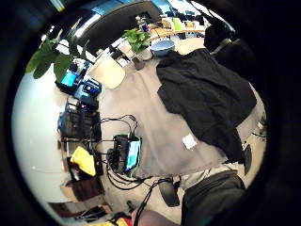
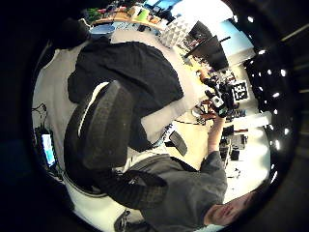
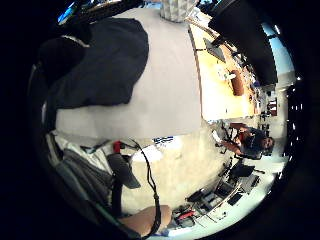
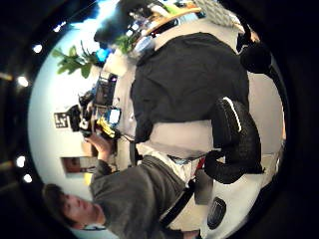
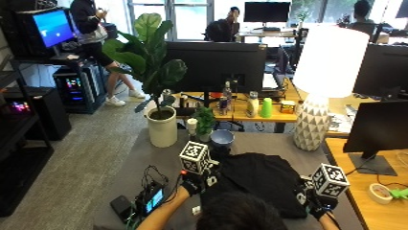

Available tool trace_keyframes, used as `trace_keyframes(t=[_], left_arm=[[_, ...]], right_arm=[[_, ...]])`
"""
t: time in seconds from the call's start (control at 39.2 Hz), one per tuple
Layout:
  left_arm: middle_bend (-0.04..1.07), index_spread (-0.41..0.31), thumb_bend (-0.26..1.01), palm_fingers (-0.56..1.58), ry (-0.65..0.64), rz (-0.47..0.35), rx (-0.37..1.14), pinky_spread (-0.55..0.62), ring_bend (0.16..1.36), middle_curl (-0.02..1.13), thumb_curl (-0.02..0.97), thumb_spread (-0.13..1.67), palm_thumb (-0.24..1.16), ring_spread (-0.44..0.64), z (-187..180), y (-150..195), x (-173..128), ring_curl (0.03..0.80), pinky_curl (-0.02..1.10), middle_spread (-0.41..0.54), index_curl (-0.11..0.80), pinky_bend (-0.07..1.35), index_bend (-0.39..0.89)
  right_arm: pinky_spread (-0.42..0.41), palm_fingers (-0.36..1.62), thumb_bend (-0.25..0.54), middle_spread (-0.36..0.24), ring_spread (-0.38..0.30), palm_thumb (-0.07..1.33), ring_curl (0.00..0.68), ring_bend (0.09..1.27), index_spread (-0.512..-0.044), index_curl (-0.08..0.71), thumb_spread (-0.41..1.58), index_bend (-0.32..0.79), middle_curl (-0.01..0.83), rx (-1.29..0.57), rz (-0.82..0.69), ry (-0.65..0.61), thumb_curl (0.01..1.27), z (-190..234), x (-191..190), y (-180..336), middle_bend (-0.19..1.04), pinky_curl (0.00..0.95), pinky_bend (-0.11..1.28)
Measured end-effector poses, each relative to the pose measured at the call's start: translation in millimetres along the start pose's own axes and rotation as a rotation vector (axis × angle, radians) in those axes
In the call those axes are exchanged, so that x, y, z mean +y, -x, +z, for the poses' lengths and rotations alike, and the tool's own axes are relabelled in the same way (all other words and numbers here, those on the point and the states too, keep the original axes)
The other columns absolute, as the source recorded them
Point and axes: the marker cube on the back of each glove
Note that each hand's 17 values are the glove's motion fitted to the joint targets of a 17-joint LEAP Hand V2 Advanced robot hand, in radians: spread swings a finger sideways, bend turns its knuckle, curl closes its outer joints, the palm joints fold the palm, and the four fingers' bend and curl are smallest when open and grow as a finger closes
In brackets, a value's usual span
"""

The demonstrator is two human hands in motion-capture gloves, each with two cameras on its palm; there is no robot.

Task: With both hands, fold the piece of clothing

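A black piece of clothing (image 5: 261,179) lies rumpled on the grey table (image 5: 153,153), in front of the person. My left hand (image 5: 194,182) hovers above the garment's left edge, and its gloved fingers (image 2: 106,130) hang loosely curved with nothing in them. My right hand (image 5: 315,199) is raised over the garment's right edge, its fingers (image 4: 234,139) also relaxed and empty. Both palm cameras look down on the clothing (image 1: 207,99) (image 3: 105,65) from some height. Neither hand touches the cloth.
A small device with a lit screen and cables (image 5: 152,199) sits at the table's left edge. At the far side stand a potted plant (image 5: 161,127), a small plant (image 5: 204,122), a blue bowl (image 5: 221,138) and a white lamp (image 5: 312,124). A white tag (image 1: 189,141) lies on the table.
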Motion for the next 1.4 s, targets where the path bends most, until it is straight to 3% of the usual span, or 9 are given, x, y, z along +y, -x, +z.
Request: trace_keyframes(t=[0.08,0.2,0.48,0.66,0.89,1.07,1.12,1.28,1.4], left_arm=[[0.18,-0.088,0.09,0.68,0.012,-0.013,-0.008,0.05,0.49,0.1,0.025,0.59,0.14,-0.02,-1.2,2.4,-0.6,0.149,0.11,-0.01,0.126,0.28,0.28],[0.16,-0.115,0.08,0.66,0.028,-0.022,-0.01,0.07,0.51,0.16,0.048,0.86,0.15,-0.03,-7.7,3.9,3.6,0.223,0.18,-0.019,0.192,0.27,0.28],[0.15,-0.136,0.06,0.64,0.078,-0.008,0.006,0.08,0.51,0.21,0.094,1.14,0.16,-0.04,10.4,1.4,0.5,0.27,0.24,-0.027,0.283,0.24,0.26],[0.14,-0.138,0.02,0.63,0.223,0.092,0.047,0.08,0.5,0.23,0.115,1.19,0.14,-0.05,54.7,-20.6,12.3,0.287,0.26,-0.023,0.32,0.23,0.23],[0.09,-0.063,-0.05,0.38,0.524,0.216,0.004,0.19,0.55,0.22,0.151,0.98,0.01,0.08,185.6,-50.7,38.4,0.323,0.33,0.074,0.296,0.39,0.08],[0.14,0.008,-0.01,0.25,0.41,0.149,-0.122,0.29,0.63,0.21,0.2,0.89,0.05,0.2,242.7,-38.9,16.1,0.329,0.36,0.154,0.248,0.49,0.07],[0.17,0.008,0.03,0.29,0.326,0.122,-0.137,0.26,0.65,0.21,0.219,0.94,0.13,0.18,241.4,-38.6,10.2,0.33,0.36,0.143,0.247,0.49,0.1],[0.29,-0.085,0.13,0.77,0.194,0.099,-0.208,-0.08,0.62,0.27,0.267,1.08,0.36,-0.06,227.5,-38.1,-2.0,0.306,0.36,-0.063,0.231,0.59,0.09],[0.39,-0.16,0.19,1.05,0.176,0.081,-0.183,-0.21,0.58,0.33,0.3,1.15,0.5,-0.2,221.7,-35.8,-16.0,0.322,0.37,-0.164,0.275,0.53,0.2]], right_arm=[[0.056,0.87,0.428,-0.02,-0.02,0.61,0.137,0.36,-0.128,0.135,0.53,0.27,0.138,-0.001,0.001,-0.001,0.12,-0.7,-2.7,-0.9,0.34,0.106,0.27],[0.074,0.84,0.457,-0.026,-0.026,0.65,0.215,0.36,-0.167,0.222,0.8,0.24,0.2,-0.003,0.003,-0.005,0.17,-1.0,-9.8,-4.8,0.34,0.176,0.25],[0.09,0.84,0.438,-0.031,-0.031,0.68,0.265,0.32,-0.199,0.294,1.1,0.18,0.273,-0.001,-0.016,0.119,0.22,5.0,-16.6,-7.8,0.3,0.23,0.21],[0.093,0.79,0.4,-0.03,-0.033,0.69,0.3,0.34,-0.226,0.301,1.16,0.12,0.297,0.05,-0.051,0.302,0.25,47.9,-17.8,-17.7,0.24,0.267,0.23],[0.114,0.55,0.336,-0.04,-0.021,0.74,0.332,0.34,-0.302,0.266,1.13,0.09,0.303,0.155,-0.014,0.475,0.29,133.4,-22.2,-39.0,0.15,0.335,0.38],[0.137,0.51,0.305,-0.042,-0.008,0.82,0.332,0.34,-0.329,0.256,1.08,0.12,0.303,0.192,0.027,0.458,0.33,173.4,-38.5,-54.7,0.16,0.353,0.44],[0.141,0.52,0.305,-0.043,-0.006,0.86,0.333,0.34,-0.332,0.263,1.06,0.15,0.302,0.186,0.035,0.42,0.35,178.6,-44.0,-56.2,0.15,0.357,0.46],[0.085,0.75,0.313,-0.075,-0.071,0.95,0.341,0.41,-0.318,0.273,1.03,0.15,0.326,0.177,0.05,0.295,0.4,182.6,-60.6,-55.5,0.21,0.342,0.43],[-0.066,1.03,0.255,-0.106,-0.141,0.98,0.36,0.44,-0.283,0.296,0.91,0.17,0.356,0.207,0.036,0.261,0.43,180.5,-71.5,-49.9,0.23,0.349,0.45]])
